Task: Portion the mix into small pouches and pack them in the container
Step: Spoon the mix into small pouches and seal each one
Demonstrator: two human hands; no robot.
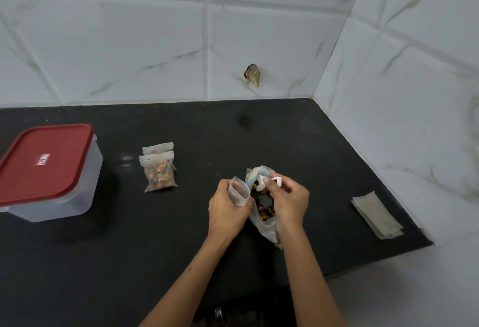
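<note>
Both forearms in from bottom edge, meeting mid-counter. Left hand (228,210) curled around small translucent zip pouch (239,191): mouth open, pointing up and away toward wall, long axis roughly upright with slight tilt. Right hand (287,202) pinching small white scoop (272,181) at mouth of large clear plastic bag of brown nut mix (264,210); bag long axis running near-to-far, mouth at far end, touching pouch on its left. Two filled small pouches (158,168) flat on black stone countertop (324,158), overlapping, sealed ends toward wall, well left of hands. Clear square container with red lid (49,168) far left, lid on. Stack of flat empty pouches (377,214) at right, long axis diagonal, near wall.
</note>
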